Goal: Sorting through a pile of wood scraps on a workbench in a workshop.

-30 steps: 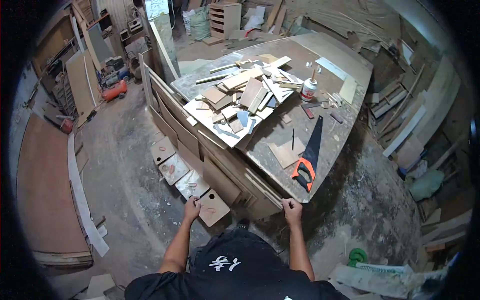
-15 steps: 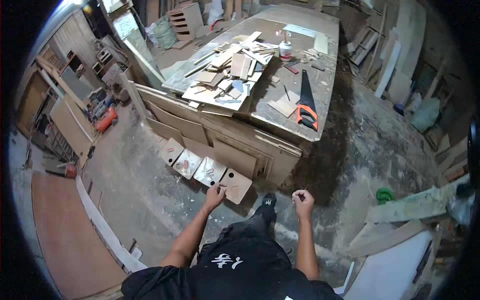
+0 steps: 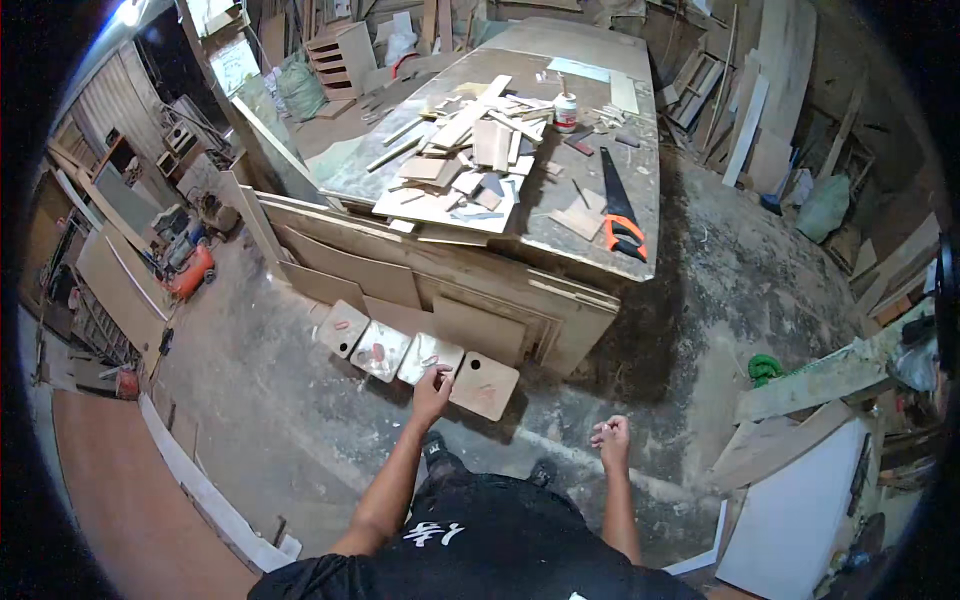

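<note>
My left hand (image 3: 431,390) is closed in front of four square wooden pieces (image 3: 483,390) with rounded corners, standing in a row low beside the workbench. Dark holes and reddish marks show on some. What its fingers hold is too small to make out. My right hand (image 3: 611,439) hangs to the right over the floor, fingers loosely curled and apart, holding nothing visible. On the bench (image 3: 560,245) lie a heap of wood offcuts (image 3: 460,140), a black and orange handsaw (image 3: 624,237) and a white glue bottle (image 3: 565,114).
Sheet boards (image 3: 350,265) lean along the bench's near side. A red compressor (image 3: 192,275) stands at the left, near a large curved reddish panel (image 3: 130,480). A white board (image 3: 785,510) lies at the lower right. Timber scraps and sacks (image 3: 820,210) line the right wall.
I have stepped back from the bench, so it sits higher and farther in view. My right hand has left the bench's corner and moved down and right.
</note>
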Motion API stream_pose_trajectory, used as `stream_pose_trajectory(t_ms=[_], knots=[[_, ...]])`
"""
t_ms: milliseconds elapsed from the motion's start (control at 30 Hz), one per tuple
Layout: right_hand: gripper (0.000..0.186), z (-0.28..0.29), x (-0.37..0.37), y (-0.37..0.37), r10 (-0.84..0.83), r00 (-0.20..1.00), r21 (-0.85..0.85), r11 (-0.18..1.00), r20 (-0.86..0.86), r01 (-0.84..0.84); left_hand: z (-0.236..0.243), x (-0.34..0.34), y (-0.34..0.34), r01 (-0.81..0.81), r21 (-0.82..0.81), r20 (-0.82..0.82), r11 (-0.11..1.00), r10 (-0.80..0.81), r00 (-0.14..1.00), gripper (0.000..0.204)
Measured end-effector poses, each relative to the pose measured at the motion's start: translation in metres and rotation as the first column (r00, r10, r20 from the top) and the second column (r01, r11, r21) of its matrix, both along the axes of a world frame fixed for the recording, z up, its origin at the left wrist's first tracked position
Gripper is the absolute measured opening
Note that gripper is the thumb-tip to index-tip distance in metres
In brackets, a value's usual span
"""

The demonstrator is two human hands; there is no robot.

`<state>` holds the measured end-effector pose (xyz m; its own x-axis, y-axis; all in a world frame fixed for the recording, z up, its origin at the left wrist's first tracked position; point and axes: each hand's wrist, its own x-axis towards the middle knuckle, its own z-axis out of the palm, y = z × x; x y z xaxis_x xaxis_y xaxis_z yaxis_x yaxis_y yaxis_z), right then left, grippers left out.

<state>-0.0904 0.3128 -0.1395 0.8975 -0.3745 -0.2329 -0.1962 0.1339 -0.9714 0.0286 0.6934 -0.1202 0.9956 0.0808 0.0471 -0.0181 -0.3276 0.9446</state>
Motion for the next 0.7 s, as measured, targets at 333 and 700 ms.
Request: stream_pose_trajectory(t_ms=[333,700], knots=[[0.007,0.025,0.130,0.189,0.267,0.964,-0.058,0.962,-0.002,-0.267,0.011,0.021,0.242,-0.202,-0.022,-0.078,0.979,0.200,0.977,0.023],[0.009,0.019,0.125,0.244,0.271,0.949,-0.060,0.957,-0.163,-0.284,0.015,0.093,0.303,-0.267,-0.036,-0.161,0.963,0.258,0.953,0.026]])
